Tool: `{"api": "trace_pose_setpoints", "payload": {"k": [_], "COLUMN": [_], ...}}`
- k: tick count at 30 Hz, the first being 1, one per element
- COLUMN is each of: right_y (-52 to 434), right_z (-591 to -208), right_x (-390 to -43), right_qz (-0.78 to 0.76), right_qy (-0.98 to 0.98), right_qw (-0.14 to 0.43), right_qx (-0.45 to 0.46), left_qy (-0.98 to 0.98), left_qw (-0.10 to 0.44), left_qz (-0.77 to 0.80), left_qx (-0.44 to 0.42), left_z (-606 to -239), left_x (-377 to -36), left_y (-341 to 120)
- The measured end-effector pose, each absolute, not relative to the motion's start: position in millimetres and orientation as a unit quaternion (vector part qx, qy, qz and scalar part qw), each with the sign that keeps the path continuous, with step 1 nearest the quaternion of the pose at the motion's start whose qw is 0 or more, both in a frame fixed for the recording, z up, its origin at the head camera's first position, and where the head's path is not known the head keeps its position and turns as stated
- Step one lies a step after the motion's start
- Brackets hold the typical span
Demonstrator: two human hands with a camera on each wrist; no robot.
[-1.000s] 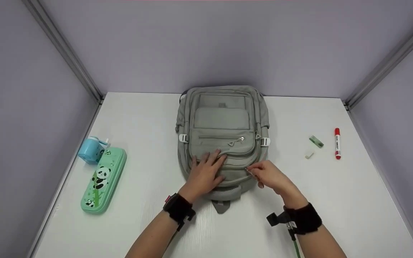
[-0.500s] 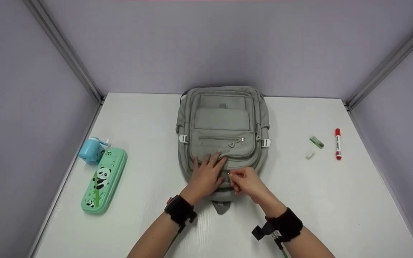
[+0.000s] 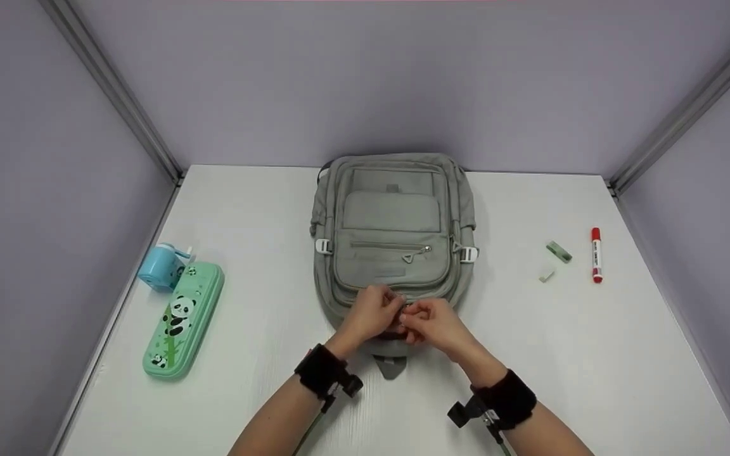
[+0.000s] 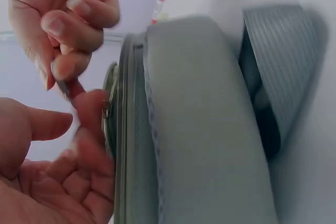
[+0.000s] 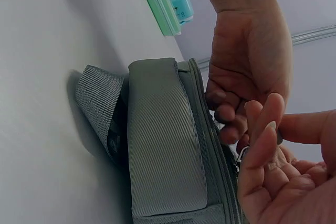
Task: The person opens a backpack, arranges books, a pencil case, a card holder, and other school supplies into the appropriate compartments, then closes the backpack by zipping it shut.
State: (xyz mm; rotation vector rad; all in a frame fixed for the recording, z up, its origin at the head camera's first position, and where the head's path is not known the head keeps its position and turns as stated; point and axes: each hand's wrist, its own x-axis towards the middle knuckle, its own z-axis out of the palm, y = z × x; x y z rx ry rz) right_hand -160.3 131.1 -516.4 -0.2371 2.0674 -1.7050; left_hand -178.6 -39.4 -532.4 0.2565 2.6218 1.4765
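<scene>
Marker (image 3: 597,254), print illegible | backpack (image 3: 392,212) | hands: right hand (image 3: 436,324) pinches zipper pull (image 5: 241,156); left hand (image 3: 368,313), cannot tell

There's the backpack (image 3: 393,212), planted mid-way across the tabletop (image 3: 263,228), blocking any straight reach to the back wall (image 3: 263,82)! At its near end the left hand (image 3: 370,315) and right hand (image 3: 436,326) crowd together, leaving hardly a gap. Swing left, though: a wide lane opens before the green pencil case (image 3: 182,320) and blue sharpener (image 3: 161,268) bar the edge. Over right, another lane, up to the green block (image 3: 559,251), pale scrap (image 3: 547,275) and red marker (image 3: 596,256)!
</scene>
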Motion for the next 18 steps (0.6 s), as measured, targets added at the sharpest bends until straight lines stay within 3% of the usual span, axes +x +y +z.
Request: {"api": "trace_pose_setpoints", "payload": {"k": [7,11,13,18], "right_y": [130,135,140,150], "right_z": [-517,-514,-512,-518], "right_x": [-160,-165,-169,-184], "right_qz": [-0.603,-0.553,-0.493,-0.274], "right_qy": [0.752,0.777,0.82,0.909], "right_qw": [0.239,0.24,0.18,-0.079], "right_qx": [-0.114,-0.181,-0.231,-0.305], "left_qy": [0.851,0.834,0.822,0.81], "left_qw": [0.104,0.134,0.153,0.173], "left_qz": [0.51,0.529,0.543,0.552], "left_qx": [0.069,0.079,0.081,0.096], "left_z": [-533,-533,-532,-531], "left_x": [-187,-189,-188,-186], "left_y": [-37,-38,-38,-39]}}
